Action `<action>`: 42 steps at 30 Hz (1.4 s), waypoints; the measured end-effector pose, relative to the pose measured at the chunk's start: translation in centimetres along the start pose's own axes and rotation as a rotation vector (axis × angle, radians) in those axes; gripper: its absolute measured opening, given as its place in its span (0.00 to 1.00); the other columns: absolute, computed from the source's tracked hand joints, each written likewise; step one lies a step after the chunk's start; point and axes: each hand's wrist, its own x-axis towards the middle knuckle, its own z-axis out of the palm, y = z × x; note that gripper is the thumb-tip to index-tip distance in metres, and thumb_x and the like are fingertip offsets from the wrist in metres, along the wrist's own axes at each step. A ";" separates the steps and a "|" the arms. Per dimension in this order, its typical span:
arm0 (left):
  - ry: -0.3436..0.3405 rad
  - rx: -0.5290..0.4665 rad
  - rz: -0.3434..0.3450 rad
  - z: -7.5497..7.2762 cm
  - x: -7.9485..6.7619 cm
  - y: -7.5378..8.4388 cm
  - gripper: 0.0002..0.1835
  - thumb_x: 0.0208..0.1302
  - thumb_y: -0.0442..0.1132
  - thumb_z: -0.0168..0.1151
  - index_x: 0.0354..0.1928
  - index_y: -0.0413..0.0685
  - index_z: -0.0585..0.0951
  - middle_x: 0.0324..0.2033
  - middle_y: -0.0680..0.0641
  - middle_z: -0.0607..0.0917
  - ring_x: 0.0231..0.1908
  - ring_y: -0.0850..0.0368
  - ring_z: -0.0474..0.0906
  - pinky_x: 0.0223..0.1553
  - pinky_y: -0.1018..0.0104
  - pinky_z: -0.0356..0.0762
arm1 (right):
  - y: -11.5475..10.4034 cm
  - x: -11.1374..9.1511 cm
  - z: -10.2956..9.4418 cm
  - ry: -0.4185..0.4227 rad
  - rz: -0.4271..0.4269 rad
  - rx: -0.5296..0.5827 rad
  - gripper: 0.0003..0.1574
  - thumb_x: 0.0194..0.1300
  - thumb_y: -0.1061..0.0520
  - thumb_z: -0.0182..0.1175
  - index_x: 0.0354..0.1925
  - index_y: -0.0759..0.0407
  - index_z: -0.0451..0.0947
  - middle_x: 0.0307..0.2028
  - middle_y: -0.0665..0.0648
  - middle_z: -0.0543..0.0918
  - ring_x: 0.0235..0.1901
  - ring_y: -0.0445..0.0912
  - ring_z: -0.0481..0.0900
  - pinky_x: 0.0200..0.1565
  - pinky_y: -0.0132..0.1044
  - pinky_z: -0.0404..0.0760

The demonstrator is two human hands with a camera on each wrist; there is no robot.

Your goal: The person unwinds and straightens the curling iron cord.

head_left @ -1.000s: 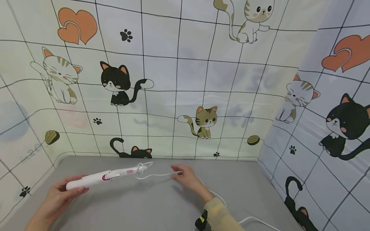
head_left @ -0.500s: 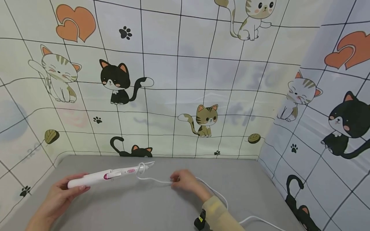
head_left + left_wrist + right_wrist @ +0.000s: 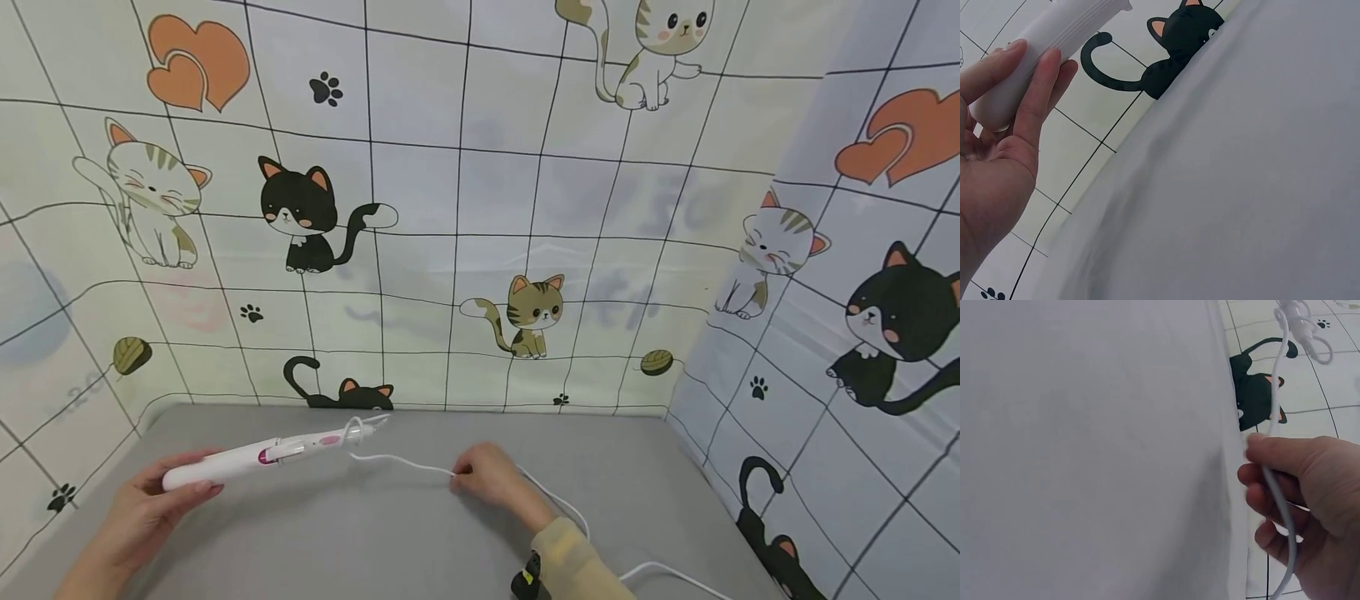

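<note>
A white curling iron point(image 3: 225, 466) with pink buttons is held up at a slight tilt, its corded end toward the right. My left hand point(image 3: 142, 518) grips its thick rounded end, thumb on the near side; the left wrist view shows the fingers round the smooth white body point(image 3: 1054, 39). White cord point(image 3: 401, 459) is looped about the iron's narrow end and runs right. There my right hand point(image 3: 491, 479) pinches the cord between thumb and fingers. In the right wrist view, the cord point(image 3: 1289, 531) passes through the fingers and down across the palm.
A grey table surface point(image 3: 360, 533) lies under both hands. The cord's rest point(image 3: 667, 567) trails over the table toward the lower right. Cloth walls point(image 3: 420, 192) printed with cats stand behind and at the sides. A black device point(image 3: 527, 577) sits at the right wrist.
My right hand's fingers have closed on the cord, and the hand has since shifted slightly right. The iron in my left hand has moved a little to the left.
</note>
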 end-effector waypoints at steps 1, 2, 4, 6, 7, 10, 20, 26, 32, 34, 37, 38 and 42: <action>0.002 -0.010 0.003 -0.1 -0.1 0.1 0.30 0.64 0.07 0.43 0.59 0.35 0.83 0.54 0.44 0.87 0.51 0.54 0.84 0.52 0.53 0.86 | 0.2 0.0 -0.1 0.022 -0.006 0.010 0.04 0.65 0.56 0.71 0.34 0.55 0.90 0.26 0.42 0.84 0.25 0.32 0.73 0.28 0.25 0.75; 0.004 -0.012 0.007 -0.2 -0.2 0.1 0.30 0.64 0.07 0.43 0.59 0.35 0.83 0.54 0.43 0.87 0.51 0.54 0.84 0.51 0.53 0.86 | 0.3 -0.1 -0.2 0.042 -0.011 0.034 0.05 0.66 0.57 0.70 0.34 0.56 0.90 0.26 0.43 0.84 0.25 0.32 0.73 0.27 0.25 0.75; 0.021 -0.019 0.002 -0.5 -0.3 0.3 0.30 0.65 0.08 0.43 0.60 0.35 0.82 0.54 0.44 0.87 0.51 0.55 0.84 0.51 0.53 0.86 | 0.6 -0.1 -0.5 0.066 -0.006 0.103 0.07 0.69 0.57 0.68 0.35 0.58 0.90 0.25 0.44 0.84 0.23 0.32 0.72 0.24 0.25 0.74; 0.039 -0.025 -0.011 -0.7 -0.5 0.4 0.29 0.65 0.08 0.44 0.59 0.35 0.83 0.54 0.45 0.87 0.51 0.55 0.84 0.51 0.53 0.86 | 1.0 -0.2 -0.9 0.081 0.003 0.178 0.08 0.70 0.58 0.66 0.38 0.61 0.89 0.24 0.44 0.83 0.22 0.33 0.71 0.22 0.25 0.72; 0.045 -0.027 -0.016 -0.8 -0.5 0.5 0.29 0.66 0.08 0.45 0.59 0.35 0.83 0.54 0.45 0.87 0.51 0.55 0.84 0.51 0.53 0.86 | 1.1 -0.3 -1.1 0.084 0.014 0.221 0.09 0.71 0.58 0.65 0.39 0.63 0.89 0.24 0.45 0.83 0.22 0.33 0.71 0.21 0.25 0.71; 0.048 -0.051 -0.021 -1.0 -0.6 0.6 0.29 0.66 0.08 0.44 0.59 0.35 0.83 0.54 0.45 0.87 0.50 0.55 0.84 0.51 0.53 0.86 | 1.5 -0.4 -1.8 0.104 0.037 0.296 0.11 0.73 0.58 0.63 0.42 0.66 0.88 0.24 0.47 0.83 0.22 0.34 0.70 0.21 0.26 0.70; -0.020 -0.163 0.056 -1.9 -1.5 1.1 0.31 0.67 0.07 0.37 0.62 0.32 0.79 0.56 0.41 0.85 0.53 0.51 0.83 0.53 0.50 0.84 | 3.4 -1.0 -3.3 0.221 0.086 0.414 0.13 0.74 0.58 0.63 0.45 0.67 0.88 0.24 0.48 0.84 0.25 0.40 0.73 0.26 0.27 0.70; -0.053 -0.133 0.064 -2.3 -1.7 1.3 0.31 0.66 0.07 0.36 0.63 0.30 0.78 0.57 0.40 0.84 0.54 0.51 0.83 0.55 0.51 0.83 | 4.0 -1.2 -4.0 0.255 0.114 0.416 0.12 0.73 0.58 0.63 0.45 0.65 0.88 0.25 0.51 0.85 0.24 0.38 0.71 0.25 0.27 0.69; -0.081 -0.124 0.061 -2.6 -1.9 1.3 0.32 0.67 0.07 0.35 0.64 0.31 0.77 0.58 0.41 0.84 0.55 0.51 0.82 0.56 0.51 0.83 | 4.3 -1.2 -4.3 0.287 0.158 0.404 0.11 0.72 0.58 0.64 0.43 0.66 0.88 0.24 0.50 0.84 0.21 0.39 0.67 0.22 0.27 0.64; -0.078 -0.108 0.061 -2.6 -1.9 1.4 0.32 0.67 0.07 0.35 0.64 0.31 0.77 0.58 0.41 0.84 0.55 0.51 0.82 0.56 0.51 0.83 | 4.4 -1.2 -4.3 0.311 0.178 0.400 0.10 0.72 0.59 0.65 0.42 0.65 0.89 0.23 0.50 0.84 0.21 0.38 0.67 0.21 0.27 0.64; -0.051 -0.094 0.044 -2.6 -1.9 1.5 0.31 0.67 0.07 0.36 0.64 0.31 0.78 0.58 0.42 0.84 0.54 0.52 0.82 0.55 0.51 0.83 | 4.7 -1.2 -4.3 0.342 0.192 0.364 0.09 0.71 0.60 0.65 0.41 0.64 0.89 0.23 0.49 0.84 0.21 0.38 0.68 0.21 0.27 0.65; -0.038 -0.081 0.037 -2.6 -1.9 1.6 0.31 0.67 0.07 0.37 0.64 0.32 0.78 0.58 0.42 0.84 0.54 0.52 0.82 0.54 0.51 0.84 | 4.8 -1.2 -4.3 0.345 0.188 0.340 0.08 0.71 0.61 0.65 0.42 0.65 0.89 0.23 0.49 0.84 0.21 0.37 0.69 0.21 0.27 0.67; 0.010 -0.034 0.006 -2.4 -1.8 1.8 0.30 0.67 0.08 0.41 0.63 0.33 0.80 0.56 0.45 0.86 0.52 0.54 0.83 0.53 0.52 0.85 | 4.6 -1.2 -4.1 0.297 0.117 0.182 0.08 0.70 0.64 0.64 0.44 0.67 0.88 0.26 0.50 0.86 0.23 0.39 0.76 0.22 0.28 0.74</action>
